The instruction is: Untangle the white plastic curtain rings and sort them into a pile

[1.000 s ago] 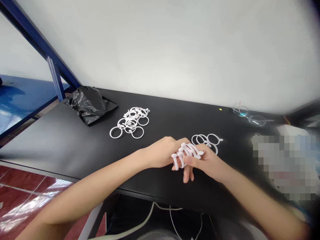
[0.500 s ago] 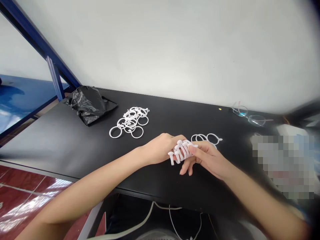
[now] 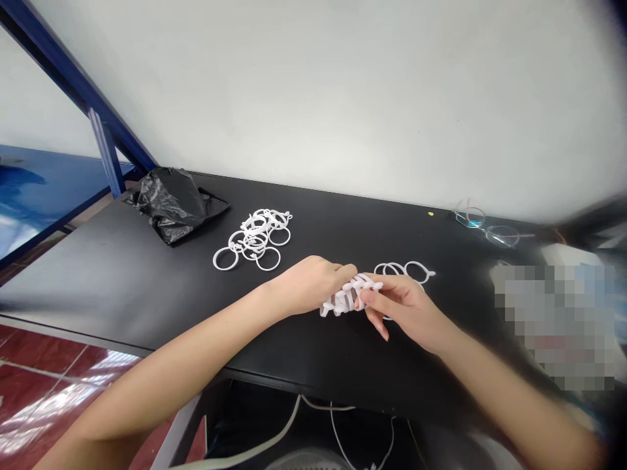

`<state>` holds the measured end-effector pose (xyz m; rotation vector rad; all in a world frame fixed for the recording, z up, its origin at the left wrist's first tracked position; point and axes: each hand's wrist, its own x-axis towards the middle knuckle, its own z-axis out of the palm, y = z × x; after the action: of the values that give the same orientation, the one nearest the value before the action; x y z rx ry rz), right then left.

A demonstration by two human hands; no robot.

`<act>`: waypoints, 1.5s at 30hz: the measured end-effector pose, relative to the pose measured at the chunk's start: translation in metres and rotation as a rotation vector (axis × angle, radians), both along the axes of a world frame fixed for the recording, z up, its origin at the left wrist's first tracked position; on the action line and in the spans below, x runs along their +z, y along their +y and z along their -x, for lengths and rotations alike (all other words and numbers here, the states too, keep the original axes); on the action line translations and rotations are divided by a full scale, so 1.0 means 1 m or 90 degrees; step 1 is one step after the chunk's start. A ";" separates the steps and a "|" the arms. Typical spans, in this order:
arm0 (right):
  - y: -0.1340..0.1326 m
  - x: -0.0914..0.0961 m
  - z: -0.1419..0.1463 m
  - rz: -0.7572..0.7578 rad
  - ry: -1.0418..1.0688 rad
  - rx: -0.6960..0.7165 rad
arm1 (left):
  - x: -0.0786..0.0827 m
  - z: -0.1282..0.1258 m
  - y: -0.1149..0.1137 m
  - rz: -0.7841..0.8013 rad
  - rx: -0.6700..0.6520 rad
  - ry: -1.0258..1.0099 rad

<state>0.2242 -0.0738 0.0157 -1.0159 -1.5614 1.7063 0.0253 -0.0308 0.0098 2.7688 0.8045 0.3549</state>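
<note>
Several white curtain rings [image 3: 345, 300] are bunched side by side between my hands, over the black table. My left hand [image 3: 316, 282] is closed around the left end of the bunch, its fingertips partly hidden by the rings. From the right, my right hand [image 3: 404, 307] pinches the other end with thumb and forefinger, the lower fingers hanging beneath. Just behind my right hand, a few loose white rings [image 3: 418, 271] lie on the table. A larger heap of the same rings [image 3: 259, 238] sits farther off to the left.
A crumpled black plastic bag [image 3: 179, 202] lies at the table's back left. Eyeglasses [image 3: 502, 235] rest near the wall at the right, with a small yellow bit [image 3: 430, 213] beside them. A blurred pale object [image 3: 558, 326] stands at the right. White cables [image 3: 289, 424] hang below the table's front edge.
The bunch of rings has tilted and shifted slightly left in my hands. My left hand has moved a little left, and my right fingers have curled more around the bunch.
</note>
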 end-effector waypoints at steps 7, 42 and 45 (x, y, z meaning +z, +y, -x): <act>-0.010 -0.003 0.008 -0.129 -0.009 -0.081 | -0.003 0.002 0.002 0.191 -0.007 -0.141; -0.010 0.004 0.006 -0.311 -0.053 -0.144 | -0.017 -0.001 -0.005 -0.024 0.009 -0.187; -0.006 0.006 0.005 -0.145 -0.032 -0.088 | -0.012 0.000 -0.003 -0.068 -0.011 -0.179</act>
<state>0.2187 -0.0794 0.0221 -1.0296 -1.6348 1.3850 0.0250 -0.0338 -0.0024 2.7321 0.7085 0.7851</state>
